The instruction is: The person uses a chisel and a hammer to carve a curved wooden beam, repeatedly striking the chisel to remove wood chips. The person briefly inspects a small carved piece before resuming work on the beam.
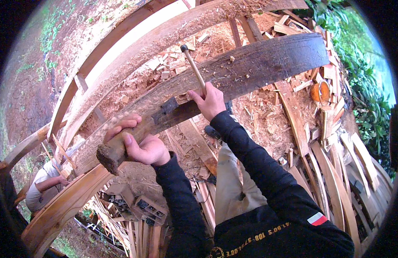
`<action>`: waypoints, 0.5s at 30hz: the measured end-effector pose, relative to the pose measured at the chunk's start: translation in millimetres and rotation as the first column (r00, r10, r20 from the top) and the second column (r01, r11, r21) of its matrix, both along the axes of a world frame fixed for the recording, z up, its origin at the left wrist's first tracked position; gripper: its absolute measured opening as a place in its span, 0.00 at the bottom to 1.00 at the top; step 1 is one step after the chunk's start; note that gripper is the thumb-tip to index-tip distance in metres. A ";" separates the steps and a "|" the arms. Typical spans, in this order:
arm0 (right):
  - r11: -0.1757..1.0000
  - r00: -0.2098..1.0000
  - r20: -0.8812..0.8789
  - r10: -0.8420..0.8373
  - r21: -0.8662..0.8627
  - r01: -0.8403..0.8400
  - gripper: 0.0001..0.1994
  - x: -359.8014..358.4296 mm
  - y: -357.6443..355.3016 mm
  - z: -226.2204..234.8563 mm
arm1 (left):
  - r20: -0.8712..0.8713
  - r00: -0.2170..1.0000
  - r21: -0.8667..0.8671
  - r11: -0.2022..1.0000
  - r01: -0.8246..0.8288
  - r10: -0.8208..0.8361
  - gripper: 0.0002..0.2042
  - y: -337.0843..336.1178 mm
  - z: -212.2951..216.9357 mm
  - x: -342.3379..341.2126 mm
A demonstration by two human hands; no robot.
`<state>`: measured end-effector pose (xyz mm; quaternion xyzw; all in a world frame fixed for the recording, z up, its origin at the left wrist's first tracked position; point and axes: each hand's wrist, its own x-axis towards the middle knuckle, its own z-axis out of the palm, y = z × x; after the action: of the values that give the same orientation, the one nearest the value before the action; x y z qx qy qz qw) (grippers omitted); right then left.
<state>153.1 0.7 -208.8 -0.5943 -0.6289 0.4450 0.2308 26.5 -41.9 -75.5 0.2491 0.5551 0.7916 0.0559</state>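
A long, curved, dark wooden plank [276,60] stretches across in front of me, strewn with small chips. My left hand [141,148] is closed round a thick, rounded piece of wood [115,151] with a rough, frayed brown end, over the plank's near left part. My right hand [209,101], at the plank's near edge, grips a slim pale wooden rod [193,66] with a black tip pointing up and away; its lower end is hidden by the hand. Between both hands lies a dark squarish patch [165,110]; I cannot tell whether it is metal or a notch.
Curved timber beams [121,81] run beyond the plank. Shavings and offcuts cover the ground. Loose boards [332,172] lie at right, near a round orange object [320,91]. Hollow grey blocks [149,209] sit at lower left. Another person in white [44,185] is at far left.
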 end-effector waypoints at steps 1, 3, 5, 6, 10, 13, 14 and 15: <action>1.000 1.000 -0.004 0.007 -0.004 -0.007 0.21 1.1 0.9 0.5 | 0.011 0.997 -0.002 0.997 0.074 -0.074 0.10 -3.1 -2.6 -5.5; 1.000 1.000 -0.011 0.011 -0.020 -0.011 0.22 1.3 1.7 0.6 | 0.044 0.968 -0.009 0.969 0.249 -0.248 0.08 -8.8 -3.4 -16.7; 0.999 1.000 -0.014 0.011 -0.046 -0.012 0.22 1.8 1.4 0.4 | 0.116 0.961 -0.048 0.965 0.258 -0.252 0.07 -17.3 -8.1 -29.7; 0.999 1.000 -0.001 0.018 -0.028 -0.018 0.22 1.3 1.4 -0.2 | 0.154 0.956 -0.066 0.963 0.262 -0.249 0.07 -21.2 -10.3 -34.0; 0.999 0.999 0.029 0.034 0.031 -0.035 0.22 0.2 2.0 -1.5 | 0.160 0.986 -0.131 0.989 0.067 -0.045 0.08 -14.5 -14.5 -33.7; 0.999 0.999 0.032 0.035 0.015 -0.036 0.22 -0.7 1.6 -1.6 | 0.099 0.973 -0.186 0.964 -0.188 0.209 0.13 6.7 1.8 -21.3; 1.000 0.999 0.038 0.031 0.005 -0.031 0.22 1.7 2.4 -2.1 | 0.084 0.944 -0.220 0.930 -0.295 0.319 0.14 16.1 8.0 -11.9; 1.000 0.999 0.029 0.030 -0.005 -0.030 0.22 0.1 2.0 -0.2 | 0.033 0.933 -0.221 0.913 -0.343 0.359 0.18 19.9 11.6 -9.2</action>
<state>153.2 2.7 -209.0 -0.5920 -0.6398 0.4412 0.2135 17.4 -22.0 -63.8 0.1089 0.6693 0.7338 -0.0406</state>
